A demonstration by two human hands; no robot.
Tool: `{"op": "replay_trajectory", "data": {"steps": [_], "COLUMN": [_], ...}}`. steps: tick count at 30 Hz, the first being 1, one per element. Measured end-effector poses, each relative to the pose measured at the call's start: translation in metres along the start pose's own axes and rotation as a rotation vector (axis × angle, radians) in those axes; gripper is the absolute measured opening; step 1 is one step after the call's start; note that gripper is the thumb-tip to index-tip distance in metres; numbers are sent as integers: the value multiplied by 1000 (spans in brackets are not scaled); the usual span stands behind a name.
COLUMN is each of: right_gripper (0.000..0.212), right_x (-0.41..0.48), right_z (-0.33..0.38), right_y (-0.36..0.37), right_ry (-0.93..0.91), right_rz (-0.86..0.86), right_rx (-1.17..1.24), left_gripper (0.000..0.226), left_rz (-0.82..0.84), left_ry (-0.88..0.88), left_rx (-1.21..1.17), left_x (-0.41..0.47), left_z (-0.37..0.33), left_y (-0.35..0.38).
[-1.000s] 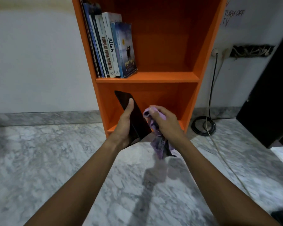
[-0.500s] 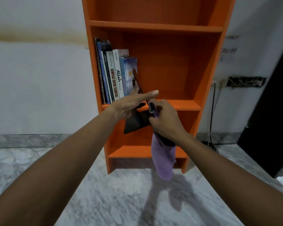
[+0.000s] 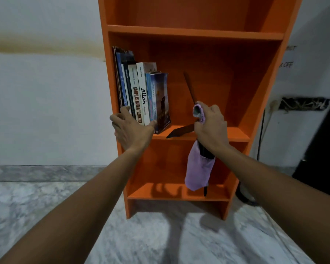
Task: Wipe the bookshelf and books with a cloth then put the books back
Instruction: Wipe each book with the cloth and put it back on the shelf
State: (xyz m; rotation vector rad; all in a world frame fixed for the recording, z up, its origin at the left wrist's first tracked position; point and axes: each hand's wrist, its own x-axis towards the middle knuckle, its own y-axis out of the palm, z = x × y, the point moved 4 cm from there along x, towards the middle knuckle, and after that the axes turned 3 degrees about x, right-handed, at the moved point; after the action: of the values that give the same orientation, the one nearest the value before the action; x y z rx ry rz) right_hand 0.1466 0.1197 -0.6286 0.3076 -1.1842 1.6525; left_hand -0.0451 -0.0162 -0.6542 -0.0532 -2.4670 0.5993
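Presently, the left hand is seen with its fingers spread and fairly straight, laid against the lower spines of the row of books; nothing is gripped by it. The right hand is curled round the purple cloth, whose free end hangs below the fist, and the dark book appears to be held in the same grip, though the contact itself is hidden by the fingers.

The dark book is presented nearly edge-on. Its lower corner is set on the middle shelf of the bookshelf, and its long axis runs up from the right hand with the top tilted left, towards the row. It is not upright and does not touch the row: a bare gap of shelf is seen between it and the blue-covered book at the row's right end.

The right hand is plainly the nearer to the dark book; the left is at the row, on the far side of the gap. It is judged that the coming move calls for the book to be stood up and slid left across that gap, while the row is steadied by the left hand.
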Motion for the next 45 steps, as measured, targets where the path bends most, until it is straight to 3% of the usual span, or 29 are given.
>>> {"op": "replay_trajectory", "data": {"steps": [6,15,22,34,45], "right_gripper": [65,69,71,77,77], "right_x": [2,19,28,23,16], "right_z": [-17,-25,-45,-52,-48], "right_y": [33,72,78,81,98], "right_ry": [-1,63,85,84,156], "right_rz": [22,-80,-2,69,61], "right_rx": [11,126,202,227,331], "left_gripper": [123,134,147,119,112], "left_rz": [-37,-95,-51,-74,-66], "left_ry": [-93,-86,-214,-256,-292], "left_rx": [-29,5,-83,-145,-169], "left_x": [9,7,11,33,42], "left_z": [6,-1,-4,7,-5], "left_y": [28,47,65,66,66]}}
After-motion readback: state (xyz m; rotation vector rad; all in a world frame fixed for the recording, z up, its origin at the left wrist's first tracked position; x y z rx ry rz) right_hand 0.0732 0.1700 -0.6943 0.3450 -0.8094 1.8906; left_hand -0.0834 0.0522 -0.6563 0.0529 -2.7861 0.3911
